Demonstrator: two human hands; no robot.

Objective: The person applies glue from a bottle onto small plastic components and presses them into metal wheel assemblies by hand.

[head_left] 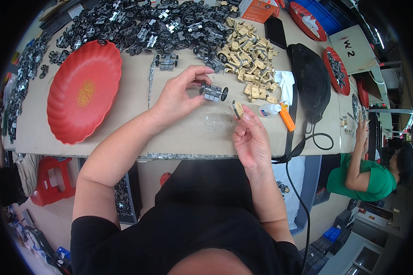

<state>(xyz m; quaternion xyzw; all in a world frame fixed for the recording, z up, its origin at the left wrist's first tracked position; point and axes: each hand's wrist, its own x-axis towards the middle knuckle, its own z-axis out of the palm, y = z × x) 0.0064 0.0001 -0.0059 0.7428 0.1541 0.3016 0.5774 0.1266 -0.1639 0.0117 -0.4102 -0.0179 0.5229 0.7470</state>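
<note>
Left hand (179,94) pinching a small grey wheeled chassis (214,92) just above the cardboard-topped table (192,133), right hand (250,140) pinching a tan block (237,109) beside it, heap of tan blocks (250,57) beyond, red scalloped tray (80,91) well left

- big scalloped tray (84,91) is bright red with a gold round emblem in the middle
- the little wheeled chassis (214,92) is grey metal with black wheels
- small block (237,110) is tan, same as the pile of tan pieces (250,57)
- heap of chassis parts (142,25) is black and silver
- glue bottle (275,110) looks whitish with an orange cap, hard to tell
- mesh bag (311,78) is black
- box (258,9) is orange
- the neighbour's shirt (367,181) is green
</note>
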